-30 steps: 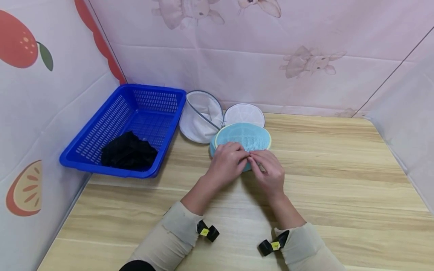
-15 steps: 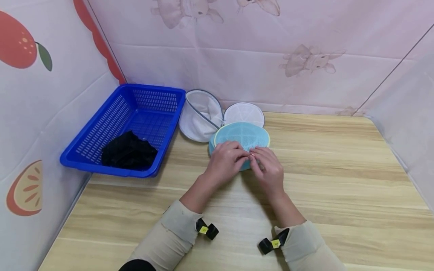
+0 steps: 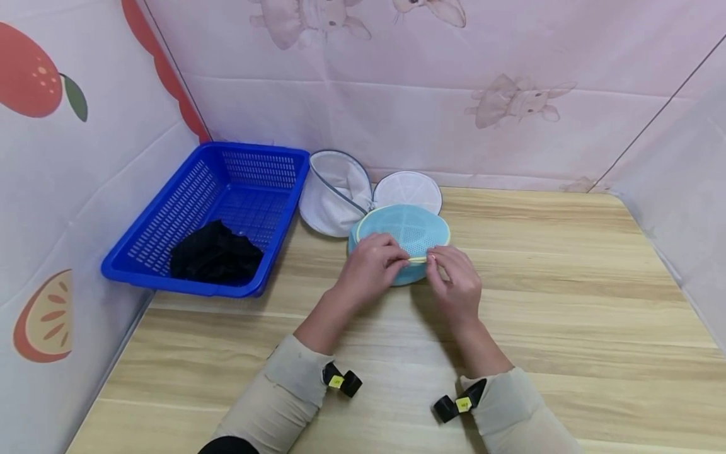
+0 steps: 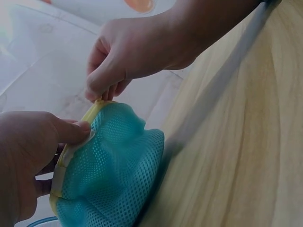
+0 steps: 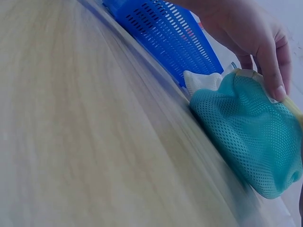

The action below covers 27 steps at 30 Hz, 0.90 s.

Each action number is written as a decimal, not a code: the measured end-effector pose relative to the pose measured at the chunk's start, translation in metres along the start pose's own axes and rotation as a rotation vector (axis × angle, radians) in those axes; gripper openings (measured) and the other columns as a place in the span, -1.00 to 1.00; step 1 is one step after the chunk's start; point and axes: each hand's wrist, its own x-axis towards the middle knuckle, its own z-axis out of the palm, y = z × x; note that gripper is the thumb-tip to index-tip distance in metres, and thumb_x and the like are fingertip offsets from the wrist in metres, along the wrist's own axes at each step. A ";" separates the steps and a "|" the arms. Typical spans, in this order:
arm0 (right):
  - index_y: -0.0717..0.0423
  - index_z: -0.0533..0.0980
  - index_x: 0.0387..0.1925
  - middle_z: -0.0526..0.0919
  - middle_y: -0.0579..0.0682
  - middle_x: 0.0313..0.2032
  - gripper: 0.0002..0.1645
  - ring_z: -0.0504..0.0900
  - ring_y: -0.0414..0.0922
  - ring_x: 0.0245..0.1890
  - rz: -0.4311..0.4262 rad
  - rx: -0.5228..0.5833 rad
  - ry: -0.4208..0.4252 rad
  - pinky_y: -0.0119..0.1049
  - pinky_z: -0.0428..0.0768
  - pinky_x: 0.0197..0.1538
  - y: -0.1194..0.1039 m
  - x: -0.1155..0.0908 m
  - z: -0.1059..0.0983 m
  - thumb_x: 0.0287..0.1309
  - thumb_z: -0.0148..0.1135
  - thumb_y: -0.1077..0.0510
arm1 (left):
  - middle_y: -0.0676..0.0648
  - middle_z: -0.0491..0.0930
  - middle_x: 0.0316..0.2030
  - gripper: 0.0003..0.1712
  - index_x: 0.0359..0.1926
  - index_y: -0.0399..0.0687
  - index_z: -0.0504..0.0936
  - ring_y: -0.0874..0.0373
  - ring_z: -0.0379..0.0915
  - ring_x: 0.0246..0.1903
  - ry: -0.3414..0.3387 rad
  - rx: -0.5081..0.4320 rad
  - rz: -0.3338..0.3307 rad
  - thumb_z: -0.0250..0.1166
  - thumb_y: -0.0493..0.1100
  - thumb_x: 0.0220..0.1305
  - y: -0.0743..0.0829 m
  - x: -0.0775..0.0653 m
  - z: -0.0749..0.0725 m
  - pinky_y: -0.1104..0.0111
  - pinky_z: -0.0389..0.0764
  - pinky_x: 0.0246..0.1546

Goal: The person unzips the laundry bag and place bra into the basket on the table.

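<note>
A light blue mesh laundry bag [image 3: 405,227] with yellow trim stands on the table in front of me, its round top facing up. My left hand [image 3: 371,265] pinches the trim at the bag's near edge, thumb on the outside in the left wrist view. A short way to its right, my right hand [image 3: 455,274] pinches the same yellow edge with thumb and fingertips. Between the hands a stretch of yellow trim [image 3: 418,260] shows. What exactly lies under the right fingertips is hidden. In the right wrist view the bag's mesh side [image 5: 251,135] bulges below the left hand.
Behind the bag lies a white mesh laundry bag [image 3: 334,211] with dark trim, its mouth gaping, and a round white mesh piece [image 3: 408,191] beside it. A blue plastic basket [image 3: 295,189] at the left holds black cloth [image 3: 215,252]. Printed sheets [image 3: 397,126] wall the table.
My hands have drawn apart along the bag's near edge, the left one leftward and the right one slightly rightward. Yellow trim now shows between them.
</note>
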 end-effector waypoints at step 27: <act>0.36 0.69 -0.41 0.76 0.17 -0.36 -0.87 0.71 0.12 -0.31 -0.049 0.054 0.112 -0.17 0.65 0.00 -0.007 0.002 0.001 0.10 0.28 0.33 | 0.06 0.62 -0.28 -0.90 -0.29 -0.01 0.81 0.16 0.50 -0.18 0.012 -0.026 -0.049 0.47 -0.17 0.13 -0.008 0.001 -0.017 0.34 0.54 -0.10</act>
